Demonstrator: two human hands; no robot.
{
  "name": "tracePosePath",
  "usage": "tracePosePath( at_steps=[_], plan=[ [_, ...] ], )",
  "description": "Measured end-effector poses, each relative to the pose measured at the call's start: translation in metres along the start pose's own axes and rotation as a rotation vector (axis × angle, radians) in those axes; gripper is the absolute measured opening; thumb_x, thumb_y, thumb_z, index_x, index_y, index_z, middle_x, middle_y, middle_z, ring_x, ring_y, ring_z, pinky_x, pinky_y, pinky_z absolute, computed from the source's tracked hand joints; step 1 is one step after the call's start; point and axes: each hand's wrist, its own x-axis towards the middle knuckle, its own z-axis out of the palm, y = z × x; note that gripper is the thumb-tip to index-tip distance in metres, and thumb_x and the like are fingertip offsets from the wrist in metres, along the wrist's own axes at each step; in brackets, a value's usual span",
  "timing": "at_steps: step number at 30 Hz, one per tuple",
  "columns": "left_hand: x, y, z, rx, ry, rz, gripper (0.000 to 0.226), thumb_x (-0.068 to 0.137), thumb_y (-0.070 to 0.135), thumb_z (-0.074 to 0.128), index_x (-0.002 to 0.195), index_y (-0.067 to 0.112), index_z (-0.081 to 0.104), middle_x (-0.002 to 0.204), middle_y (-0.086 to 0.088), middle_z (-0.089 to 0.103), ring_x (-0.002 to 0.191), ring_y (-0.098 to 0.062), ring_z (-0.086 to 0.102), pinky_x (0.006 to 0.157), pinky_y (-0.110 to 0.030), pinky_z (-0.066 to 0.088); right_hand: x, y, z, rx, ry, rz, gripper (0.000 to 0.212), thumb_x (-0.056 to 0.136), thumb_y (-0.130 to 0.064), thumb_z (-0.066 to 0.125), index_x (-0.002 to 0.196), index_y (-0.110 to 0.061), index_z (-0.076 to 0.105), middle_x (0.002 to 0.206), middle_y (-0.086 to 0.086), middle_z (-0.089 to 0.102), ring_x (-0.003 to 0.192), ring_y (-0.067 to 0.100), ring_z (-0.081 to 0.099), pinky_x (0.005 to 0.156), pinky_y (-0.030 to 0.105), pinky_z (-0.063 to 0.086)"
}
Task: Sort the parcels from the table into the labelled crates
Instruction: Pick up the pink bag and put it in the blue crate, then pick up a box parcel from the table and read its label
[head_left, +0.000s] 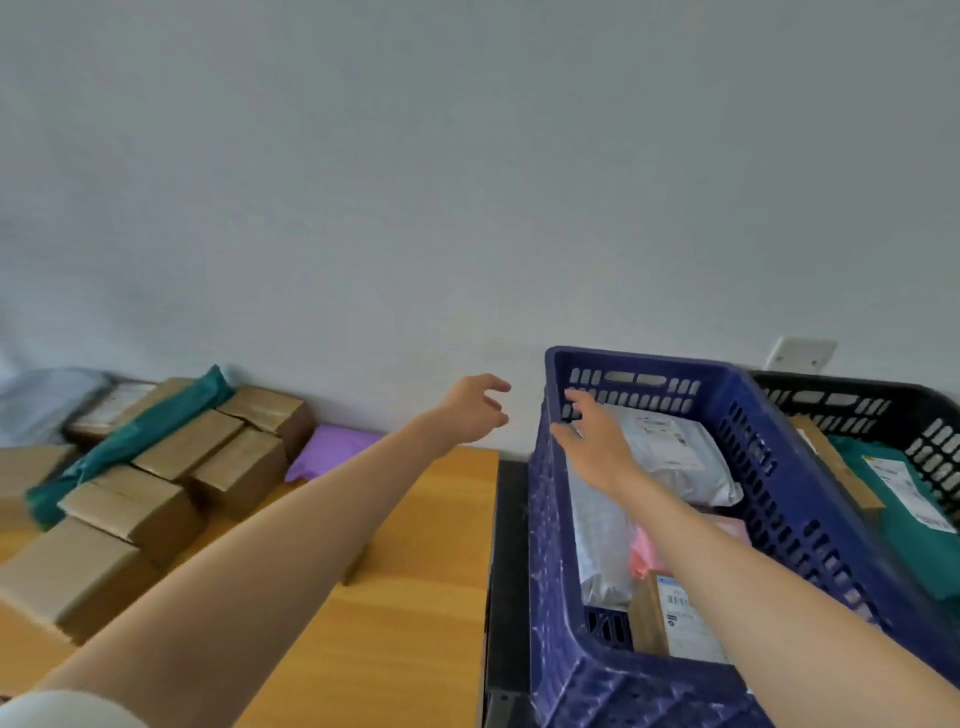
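Several cardboard box parcels (171, 478) are piled on the left of the wooden table (415, 597), with a green mailer (130, 441) across them and a purple mailer (332, 447) behind. The blue crate (810, 519) at right holds a white mailer (670, 447), a grey bubble mailer, a pink mailer and a labelled box (670, 618). My left hand (475, 408) hovers above the table's far right corner, fingers loosely curled and holding nothing. My right hand (597, 431) reaches over the blue crate's left wall, fingers spread, holding nothing.
A black crate (883, 400) behind the blue one holds a green mailer (893, 488) and a brown parcel. A dark gap (511, 571) separates the table from the crates. The wall is close behind, with a white socket plate (800, 353).
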Motion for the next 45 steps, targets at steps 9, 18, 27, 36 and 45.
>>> tracePosePath(
  at_steps=[9,18,27,36,45],
  plan=[
    [-0.067,-0.112,-0.115,0.041,0.098,-0.051,0.047,0.089,-0.008,0.049,0.13,0.015,0.056,0.11,-0.011,0.057,0.093,-0.021,0.056,0.079,-0.03,0.05,-0.031,-0.088,0.113,0.027,-0.062,-0.024,0.053,0.099,-0.025,0.052,0.146,-0.016,0.031,0.148,0.008,0.037,0.13,0.024,0.044,0.105,0.039,0.04],
    [-0.105,-0.219,-0.17,0.044,0.148,-0.15,0.051,0.086,-0.009,0.047,0.129,0.017,0.057,0.113,-0.009,0.061,0.097,-0.02,0.06,0.073,-0.027,0.049,-0.055,-0.113,0.205,-0.026,-0.191,0.018,0.052,0.098,-0.025,0.052,0.146,-0.019,0.032,0.15,0.007,0.037,0.134,0.024,0.041,0.108,0.041,0.038],
    [-0.098,-0.292,-0.168,-0.003,0.151,-0.332,0.052,0.087,-0.006,0.049,0.131,0.022,0.054,0.127,-0.012,0.053,0.098,-0.023,0.057,0.071,-0.033,0.049,-0.043,-0.101,0.271,-0.094,-0.318,0.068,0.052,0.095,-0.028,0.056,0.142,-0.018,0.037,0.143,0.011,0.046,0.127,0.028,0.048,0.102,0.043,0.042],
    [-0.065,-0.349,-0.152,0.028,0.109,-0.47,0.057,0.091,0.0,0.049,0.143,0.023,0.04,0.144,-0.012,0.042,0.128,-0.027,0.046,0.078,-0.032,0.048,-0.021,-0.077,0.325,-0.097,-0.487,0.074,0.069,0.085,-0.035,0.07,0.143,-0.017,0.037,0.142,0.008,0.042,0.133,0.025,0.039,0.107,0.036,0.035],
    [-0.033,-0.384,-0.141,0.236,-0.054,-0.549,0.08,0.09,0.002,0.056,0.154,0.019,0.011,0.15,-0.012,0.036,0.122,-0.03,0.053,0.078,-0.031,0.049,-0.004,-0.055,0.356,-0.207,-0.62,0.058,0.112,0.07,-0.038,0.083,0.153,-0.026,0.01,0.16,0.001,-0.013,0.148,0.024,-0.001,0.118,0.045,0.018]
  ],
)
